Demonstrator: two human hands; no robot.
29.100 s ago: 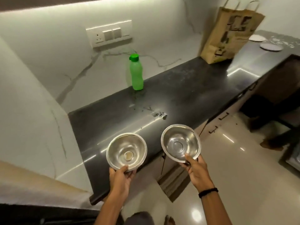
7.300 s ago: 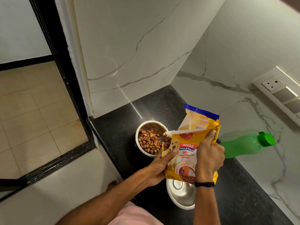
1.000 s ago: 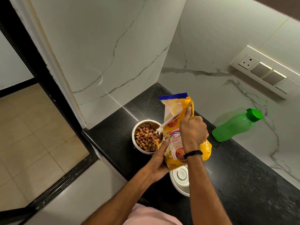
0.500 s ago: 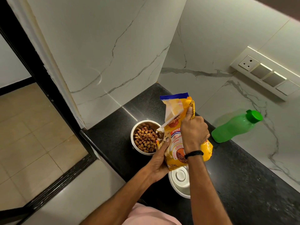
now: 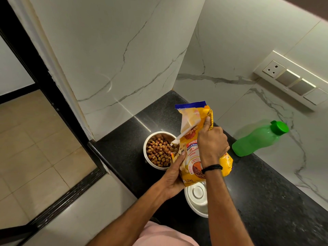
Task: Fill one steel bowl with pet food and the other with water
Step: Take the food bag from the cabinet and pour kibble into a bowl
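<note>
Head view is showing both hands gripping a yellow dog food bag [image 5: 192, 139] above the black table [image 5: 266, 201]: the left hand [image 5: 174, 176] is closing around its lower left edge, and the right hand [image 5: 212, 144] is clenching its upper right side. Left of the bag, a steel bowl [image 5: 148, 148] is sitting heaped with brown kibble [image 5: 158, 152], while a second steel bowl [image 5: 196, 197] is lying nearer, holding no kibble. A green water bottle [image 5: 259, 139] is standing to the right by the marble wall [image 5: 266, 96].

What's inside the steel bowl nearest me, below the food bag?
The near steel bowl shows only bare shiny metal, no kibble or visible water. The right forearm and the yellow pet food bag cover its right and far parts.
</note>
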